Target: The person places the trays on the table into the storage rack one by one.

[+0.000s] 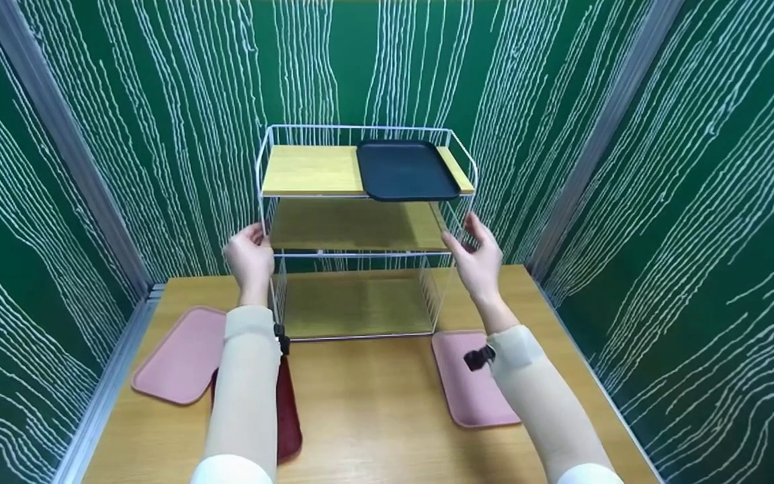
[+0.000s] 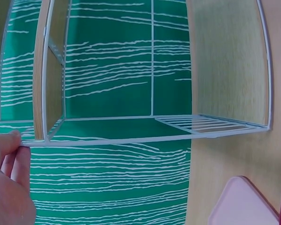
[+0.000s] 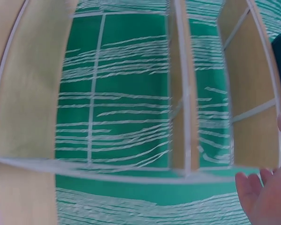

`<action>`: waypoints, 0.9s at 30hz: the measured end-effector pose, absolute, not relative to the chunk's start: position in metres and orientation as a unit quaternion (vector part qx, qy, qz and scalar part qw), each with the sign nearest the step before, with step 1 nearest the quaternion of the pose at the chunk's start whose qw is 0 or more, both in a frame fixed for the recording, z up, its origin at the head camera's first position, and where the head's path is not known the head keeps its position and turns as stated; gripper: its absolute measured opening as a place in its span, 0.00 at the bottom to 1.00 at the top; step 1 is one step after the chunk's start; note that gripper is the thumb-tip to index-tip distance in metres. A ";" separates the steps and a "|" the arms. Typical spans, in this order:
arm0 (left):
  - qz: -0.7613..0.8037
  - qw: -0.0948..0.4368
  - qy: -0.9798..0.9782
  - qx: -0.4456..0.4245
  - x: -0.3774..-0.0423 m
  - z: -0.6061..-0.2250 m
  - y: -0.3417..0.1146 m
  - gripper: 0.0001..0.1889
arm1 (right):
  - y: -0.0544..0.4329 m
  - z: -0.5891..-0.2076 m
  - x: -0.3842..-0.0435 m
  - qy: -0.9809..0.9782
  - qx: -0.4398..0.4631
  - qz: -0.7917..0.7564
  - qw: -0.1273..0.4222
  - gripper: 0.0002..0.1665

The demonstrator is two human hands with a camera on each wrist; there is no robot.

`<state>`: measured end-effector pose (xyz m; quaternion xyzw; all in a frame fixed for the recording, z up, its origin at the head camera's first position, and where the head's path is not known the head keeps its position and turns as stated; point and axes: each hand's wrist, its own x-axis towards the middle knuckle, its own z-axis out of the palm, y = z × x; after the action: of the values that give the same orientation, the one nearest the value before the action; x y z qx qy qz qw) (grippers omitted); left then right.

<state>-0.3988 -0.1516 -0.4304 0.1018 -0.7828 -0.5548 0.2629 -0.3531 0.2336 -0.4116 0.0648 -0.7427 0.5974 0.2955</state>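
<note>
A white wire rack with three wooden shelves (image 1: 313, 168) stands on the table. My left hand (image 1: 250, 259) is at its left front upright, and the left wrist view shows the thumb and fingers of that hand (image 2: 11, 173) pinching the white wire upright (image 2: 107, 141) by the middle shelf. My right hand (image 1: 480, 262) is beside the right front upright, fingers and thumb spread, holding nothing. In the right wrist view its fingertips (image 3: 246, 185) are close to the wire; whether they touch it I cannot tell. A black tray (image 1: 407, 168) lies on the top shelf, toward the right, slightly past the front edge.
One pink tray (image 1: 182, 353) lies on the table at the left, and a dark red tray (image 1: 288, 410) is partly hidden under my left forearm. Another pink tray (image 1: 461, 390) lies at the right, partly behind my right forearm. Green walls with white lines (image 1: 172, 134) surround the table.
</note>
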 end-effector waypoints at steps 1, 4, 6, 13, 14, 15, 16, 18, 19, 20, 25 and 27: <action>-0.556 0.264 -0.782 0.100 -0.400 -0.431 -0.151 0.16 | 0.240 -0.420 -0.355 -0.746 0.067 0.598 0.285 0.38; -0.560 0.263 -0.780 0.095 -0.402 -0.432 -0.151 0.16 | 0.260 -0.451 -0.363 -0.758 0.070 0.600 0.246 0.34; -0.561 0.263 -0.779 0.095 -0.402 -0.432 -0.151 0.17 | 0.271 -0.468 -0.364 -0.768 0.075 0.598 0.218 0.30; -0.570 0.265 -0.772 0.095 -0.402 -0.435 -0.152 0.17 | 0.301 -0.521 -0.356 -0.803 0.060 0.581 0.122 0.26; -0.572 0.265 -0.770 0.094 -0.402 -0.435 -0.152 0.17 | 0.306 -0.528 -0.353 -0.807 0.052 0.577 0.112 0.26; -0.573 0.265 -0.770 0.093 -0.402 -0.435 -0.152 0.17 | 0.311 -0.535 -0.351 -0.813 0.044 0.571 0.104 0.26; -0.575 0.266 -0.768 0.093 -0.402 -0.435 -0.152 0.17 | 0.315 -0.542 -0.348 -0.818 0.036 0.566 0.098 0.25; -0.576 0.266 -0.767 0.093 -0.402 -0.436 -0.152 0.17 | 0.325 -0.554 -0.343 -0.831 0.023 0.548 0.091 0.25; -0.577 0.266 -0.766 0.094 -0.402 -0.436 -0.152 0.17 | 0.329 -0.560 -0.340 -0.837 0.016 0.540 0.088 0.25; -0.578 0.265 -0.766 0.094 -0.401 -0.436 -0.152 0.17 | 0.333 -0.565 -0.338 -0.842 0.010 0.533 0.085 0.25; -0.584 0.261 -0.762 0.096 -0.400 -0.437 -0.153 0.17 | 0.352 -0.587 -0.325 -0.857 -0.008 0.511 0.062 0.26; -0.588 0.257 -0.761 0.095 -0.399 -0.437 -0.153 0.17 | 0.358 -0.594 -0.321 -0.858 -0.012 0.511 0.052 0.26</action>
<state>-0.3994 -0.1530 -0.4365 0.0950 -0.7608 -0.5883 0.2571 -0.3210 0.3584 -0.5935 -0.0125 -0.8581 0.5107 0.0519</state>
